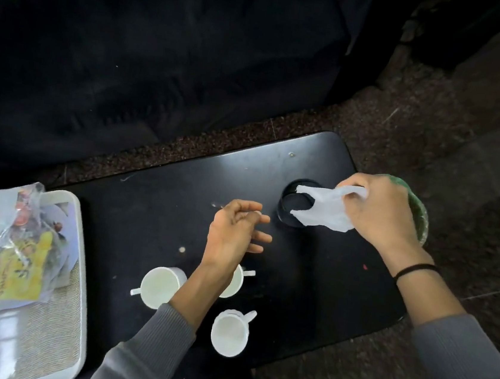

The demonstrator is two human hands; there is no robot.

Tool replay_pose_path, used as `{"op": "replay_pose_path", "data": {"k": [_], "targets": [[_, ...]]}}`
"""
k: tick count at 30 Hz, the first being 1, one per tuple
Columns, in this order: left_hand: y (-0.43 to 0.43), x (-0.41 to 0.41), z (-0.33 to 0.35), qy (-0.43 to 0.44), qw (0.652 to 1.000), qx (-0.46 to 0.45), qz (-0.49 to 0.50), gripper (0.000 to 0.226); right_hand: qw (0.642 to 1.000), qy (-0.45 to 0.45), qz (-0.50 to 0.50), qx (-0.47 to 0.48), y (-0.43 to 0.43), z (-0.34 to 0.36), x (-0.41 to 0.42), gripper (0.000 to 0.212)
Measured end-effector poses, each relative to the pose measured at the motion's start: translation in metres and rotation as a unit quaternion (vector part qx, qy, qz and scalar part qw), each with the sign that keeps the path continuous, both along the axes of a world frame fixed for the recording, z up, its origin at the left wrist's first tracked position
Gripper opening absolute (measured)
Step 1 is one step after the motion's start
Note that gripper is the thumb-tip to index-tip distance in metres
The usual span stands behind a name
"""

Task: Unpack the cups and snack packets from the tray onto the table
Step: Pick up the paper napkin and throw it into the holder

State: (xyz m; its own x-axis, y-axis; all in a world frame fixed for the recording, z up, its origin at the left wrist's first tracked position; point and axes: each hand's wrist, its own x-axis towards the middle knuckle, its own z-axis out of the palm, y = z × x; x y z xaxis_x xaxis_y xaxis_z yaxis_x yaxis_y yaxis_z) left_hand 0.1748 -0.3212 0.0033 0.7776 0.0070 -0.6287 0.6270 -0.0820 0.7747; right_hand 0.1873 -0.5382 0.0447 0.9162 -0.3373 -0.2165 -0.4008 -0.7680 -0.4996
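Three white cups stand on the black table: one at the left, one in front, and one partly hidden under my left wrist. My left hand hovers over the table's middle, fingers loosely apart, holding nothing. My right hand pinches a crumpled white plastic bag above a round black recess in the table. The white tray sits at the left with snack packets in clear wrapping lying on it.
Something green shows behind my right hand at the table's right edge. A dark sofa fills the space beyond the table. Speckled stone floor surrounds it. Crumbs dot the tabletop.
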Motion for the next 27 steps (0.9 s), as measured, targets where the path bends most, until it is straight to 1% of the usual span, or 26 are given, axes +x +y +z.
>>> {"op": "replay_pose_path", "data": {"k": [3, 7, 10, 11, 14, 17, 24, 27], "targets": [[-0.003, 0.001, -0.004, 0.008, 1.0, 0.004, 0.003, 0.019, 1.0, 0.009, 0.014, 0.011, 0.0, -0.009, 0.008, 0.027], [-0.003, 0.004, -0.008, 0.013, 1.0, 0.013, 0.005, 0.018, 0.999, 0.027, 0.038, -0.027, 0.003, -0.022, 0.019, 0.012], [-0.003, 0.006, -0.01, 0.017, 1.0, 0.016, 0.007, 0.018, 0.997, 0.056, 0.042, -0.033, 0.009, -0.029, 0.026, 0.006], [-0.003, 0.006, -0.011, 0.018, 1.0, 0.017, 0.006, 0.018, 0.996, 0.066, 0.042, -0.033, 0.012, -0.031, 0.028, 0.007], [-0.004, 0.006, -0.013, 0.022, 1.0, 0.018, 0.006, 0.018, 0.996, 0.085, 0.031, -0.02, 0.018, -0.034, 0.026, 0.021], [-0.006, 0.006, -0.014, 0.024, 1.0, 0.018, 0.004, 0.018, 0.998, 0.068, 0.012, -0.004, 0.019, -0.036, 0.02, 0.027], [-0.007, 0.005, -0.006, 0.022, 1.0, 0.022, -0.004, 0.018, 1.0, 0.019, -0.009, 0.021, 0.022, -0.02, 0.006, 0.026], [-0.004, 0.004, 0.003, 0.014, 1.0, 0.017, -0.008, 0.018, 1.0, -0.013, -0.017, -0.007, 0.031, -0.009, -0.004, 0.028]]}}
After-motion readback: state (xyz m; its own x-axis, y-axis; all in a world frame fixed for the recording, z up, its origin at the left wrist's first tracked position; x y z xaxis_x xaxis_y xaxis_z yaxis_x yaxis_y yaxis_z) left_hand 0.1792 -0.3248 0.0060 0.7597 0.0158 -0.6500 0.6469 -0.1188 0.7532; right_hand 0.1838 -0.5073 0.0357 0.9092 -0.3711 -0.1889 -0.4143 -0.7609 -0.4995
